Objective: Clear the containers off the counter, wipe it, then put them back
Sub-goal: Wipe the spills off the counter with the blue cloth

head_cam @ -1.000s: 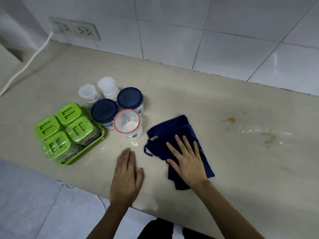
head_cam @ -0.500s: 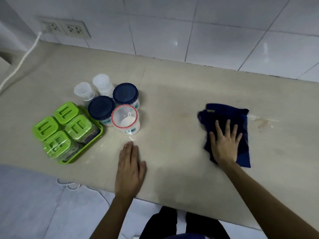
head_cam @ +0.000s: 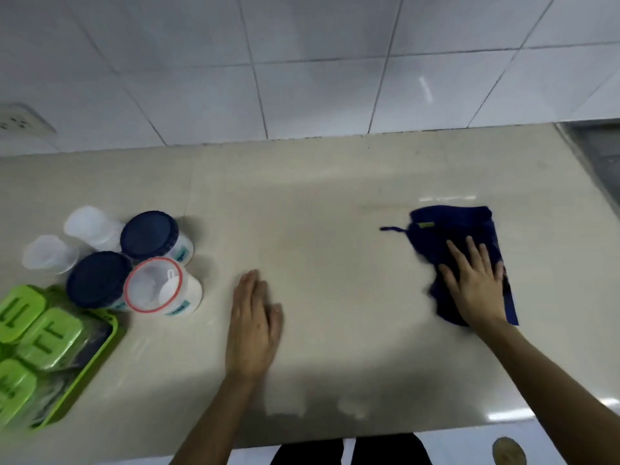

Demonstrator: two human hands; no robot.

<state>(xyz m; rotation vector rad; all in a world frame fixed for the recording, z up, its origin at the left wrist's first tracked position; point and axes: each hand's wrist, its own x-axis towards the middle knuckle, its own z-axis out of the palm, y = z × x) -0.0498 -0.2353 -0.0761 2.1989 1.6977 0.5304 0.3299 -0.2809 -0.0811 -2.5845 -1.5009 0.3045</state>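
My right hand (head_cam: 474,286) presses flat, fingers spread, on a dark blue cloth (head_cam: 449,226) at the right side of the beige counter (head_cam: 335,203). My left hand (head_cam: 253,327) lies open, palm down, on the bare counter near the front middle. The containers stand grouped at the left: two navy-lidded jars (head_cam: 149,234), an open jar with a red rim (head_cam: 152,288) holding a white scoop, two clear plastic cups (head_cam: 90,224), and a green tray (head_cam: 100,350) with several green-lidded boxes (head_cam: 50,337).
A white tiled wall runs along the back, with a wall socket (head_cam: 20,120) at the far left. A grey sink edge (head_cam: 597,149) shows at the far right. The counter's front edge lies just below my forearms.
My right hand has slid the cloth from next to the jars far to the right across the counter, over the brown stains. My left hand has stayed flat in place.
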